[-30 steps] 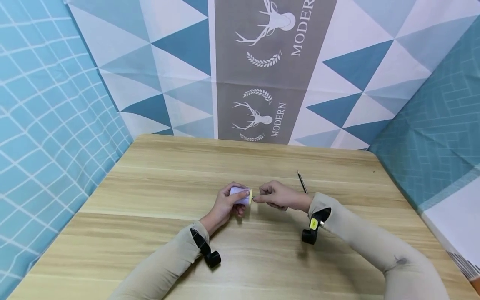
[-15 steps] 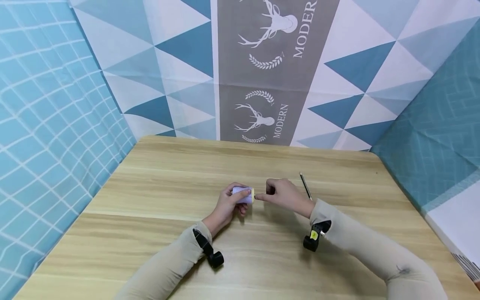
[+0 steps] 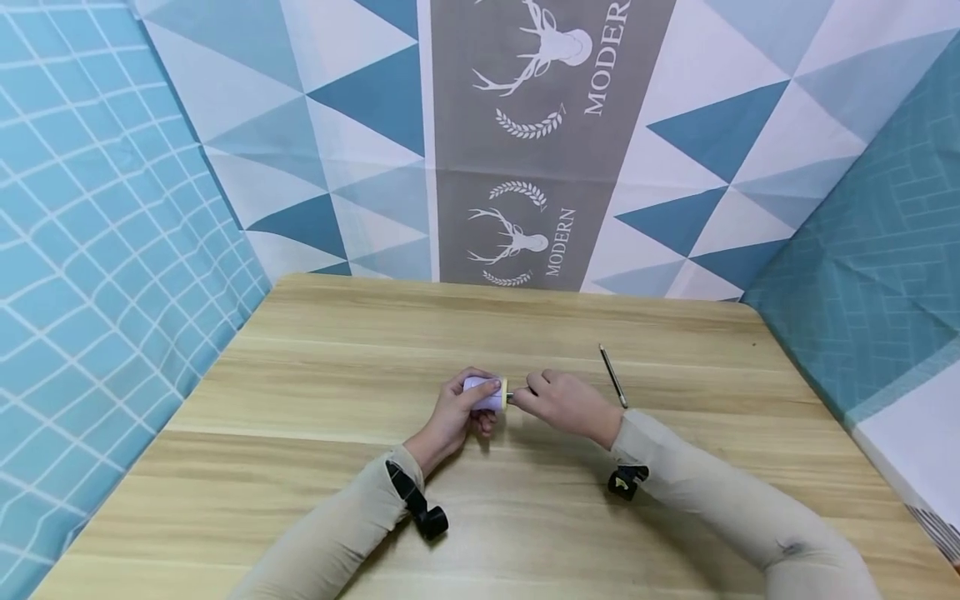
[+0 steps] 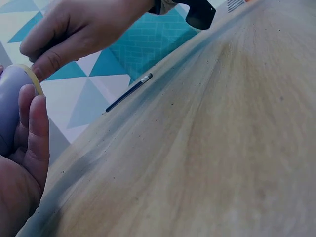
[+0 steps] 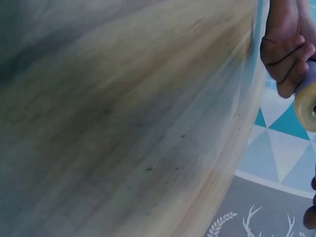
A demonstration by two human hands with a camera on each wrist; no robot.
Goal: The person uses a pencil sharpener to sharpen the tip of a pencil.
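A lavender cylinder (image 3: 489, 402) with a yellow end (image 3: 505, 392) lies sideways in my left hand (image 3: 447, 417), just above the table. My left fingers and thumb grip its body. A short metal rod (image 3: 510, 397) sticks out from the middle of the yellow end, toward the right. The fingers of my right hand (image 3: 564, 404) are curled and pinch the rod's outer part, which they hide. In the right wrist view the round yellow face (image 5: 302, 108) is cut off by the frame's edge, as are the right fingertips (image 5: 311, 217).
A dark pencil (image 3: 613, 375) lies on the wooden table (image 3: 360, 350) beyond my right wrist. Patterned cloth (image 3: 375, 125) hangs behind the table, and blue gridded cloth (image 3: 112, 250) on the left. A white surface (image 3: 915, 450) borders the right side.
My right hand has turned at the wrist, from an extended index finger at the rod to curled fingers on it. More of the pencil shows. My left hand keeps its grip on the cylinder.
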